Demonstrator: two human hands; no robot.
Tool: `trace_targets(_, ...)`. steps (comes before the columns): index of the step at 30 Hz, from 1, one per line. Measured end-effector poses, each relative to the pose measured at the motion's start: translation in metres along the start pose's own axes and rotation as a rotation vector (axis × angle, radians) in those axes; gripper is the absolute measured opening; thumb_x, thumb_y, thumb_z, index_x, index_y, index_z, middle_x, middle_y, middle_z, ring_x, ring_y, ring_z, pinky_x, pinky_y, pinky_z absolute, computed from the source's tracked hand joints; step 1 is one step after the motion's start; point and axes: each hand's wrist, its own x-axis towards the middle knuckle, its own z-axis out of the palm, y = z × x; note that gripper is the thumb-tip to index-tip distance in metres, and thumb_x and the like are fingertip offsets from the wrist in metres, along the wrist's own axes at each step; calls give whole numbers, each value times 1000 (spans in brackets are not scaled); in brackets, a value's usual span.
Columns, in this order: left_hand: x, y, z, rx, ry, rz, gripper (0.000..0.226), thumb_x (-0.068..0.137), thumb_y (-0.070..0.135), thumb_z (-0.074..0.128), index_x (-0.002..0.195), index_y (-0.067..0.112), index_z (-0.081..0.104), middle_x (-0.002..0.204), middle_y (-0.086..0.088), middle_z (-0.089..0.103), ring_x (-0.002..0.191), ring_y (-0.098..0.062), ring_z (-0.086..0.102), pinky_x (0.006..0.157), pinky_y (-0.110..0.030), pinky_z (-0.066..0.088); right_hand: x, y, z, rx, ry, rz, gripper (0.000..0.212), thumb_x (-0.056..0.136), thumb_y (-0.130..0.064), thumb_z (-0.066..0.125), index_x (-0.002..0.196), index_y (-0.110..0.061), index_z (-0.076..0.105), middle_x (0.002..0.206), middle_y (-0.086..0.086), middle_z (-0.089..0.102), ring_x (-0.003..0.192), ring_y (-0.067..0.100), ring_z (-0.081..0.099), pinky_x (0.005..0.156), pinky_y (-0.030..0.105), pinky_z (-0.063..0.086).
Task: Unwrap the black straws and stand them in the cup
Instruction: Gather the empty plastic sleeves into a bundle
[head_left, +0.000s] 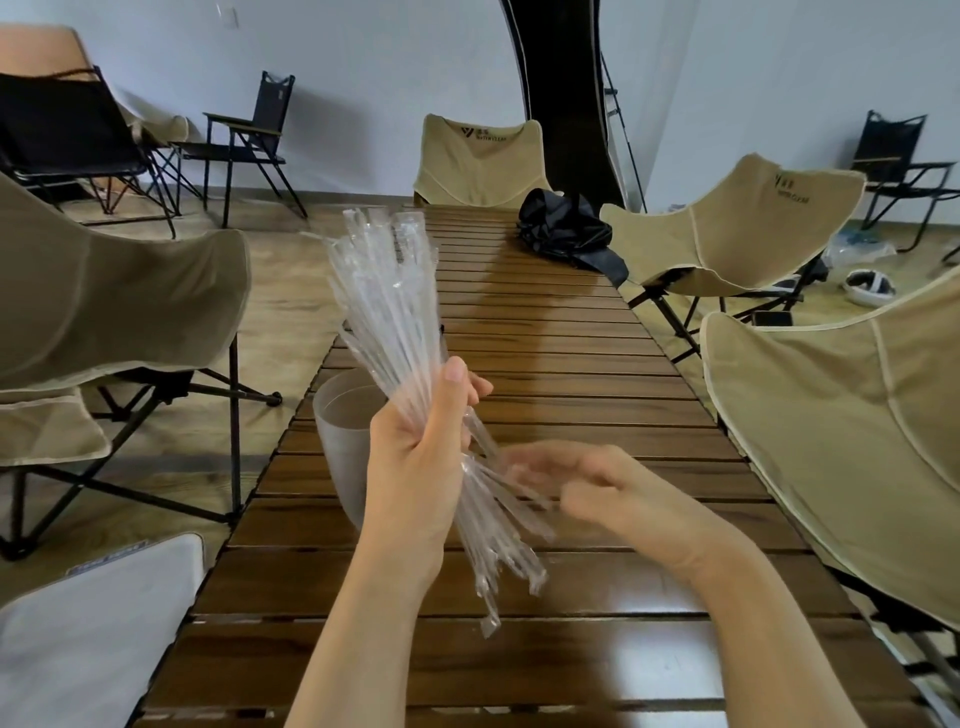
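Observation:
My left hand (415, 467) is shut on a bundle of long clear plastic straw wrappers (387, 291), held tilted above the slatted wooden table (571, 364). The bundle fans up to the left, and its lower ends hang below my palm. I see no black inside the wrappers. My right hand (602, 488) is blurred at the bundle's lower part, fingers curled among the wrapper ends; its grip is unclear. A frosted grey cup (340, 436) stands upright near the table's left edge, partly hidden behind my left hand. Nothing shows inside it.
A crumpled black bag (563, 234) lies at the table's far end. Beige folding chairs stand at the left (119, 306), the far end (478, 161) and the right (841, 431). A white padded surface (98, 634) sits at the lower left.

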Motion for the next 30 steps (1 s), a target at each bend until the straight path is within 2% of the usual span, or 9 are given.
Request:
trace_targets(3,-2,4,4,8,-79,21,29,89,44,46,68,33,64,80,3,66,85,-14,62,87,-41,48,-1,-3,1,-16,-23,-32,59,68,-55,64,124,-57,45,125,-36,50,119,-13,42,104,26,35)
trace_targets(5,-3,6,7,-59,-114,9,28,90,42,46,69,32,62,74,4,64,81,-16,65,88,-46,50,3,-7,11,-28,-54,6,54,66,-51,75,106,-69,44,112,-44,49,106,-25,42,94,17,36)
trace_targets(9,-6,9,13,-97,-130,9,35,96,41,41,69,26,58,60,5,49,63,-12,52,79,-37,53,15,-7,28,62,-119,-54,15,80,-21,73,86,-35,69,82,-8,69,76,2,63,81,24,49)
trace_targets(11,-6,10,11,-109,-116,-3,26,91,37,44,76,21,57,60,5,47,62,-11,50,77,-35,52,15,-5,31,135,-133,-47,7,87,-21,66,81,-21,69,70,-1,67,72,14,66,87,35,51)
trace_targets(15,-2,12,2,-233,-58,-46,15,88,32,49,87,18,57,63,8,51,63,-8,54,74,-26,53,11,3,25,232,-148,-14,16,92,-29,59,84,-17,65,53,-6,54,50,13,51,79,38,53)
trace_targets(22,2,19,-17,-390,18,-101,18,94,31,47,84,20,57,62,9,48,58,-4,50,68,-20,55,3,9,12,403,-364,90,22,88,-35,66,80,-14,64,54,-5,48,44,10,42,52,26,46)
trace_targets(25,3,21,-22,-210,-44,-3,22,95,31,44,83,22,60,68,7,58,67,-8,60,70,-24,56,1,12,7,491,-388,142,26,85,-36,70,81,-11,63,54,-2,48,40,9,42,45,21,43)
trace_targets(28,3,19,-30,233,-131,161,26,94,29,43,82,36,65,84,-1,69,84,-19,68,73,-38,57,-2,16,1,550,-338,198,26,79,-35,75,78,-11,66,52,-2,49,38,7,41,40,18,39)
trace_targets(30,4,14,-35,523,-178,210,28,97,17,44,97,35,66,86,-3,69,82,-25,67,71,-48,55,-4,19,-4,614,-291,236,24,79,-33,76,77,-11,66,52,-3,49,37,6,40,37,17,35)
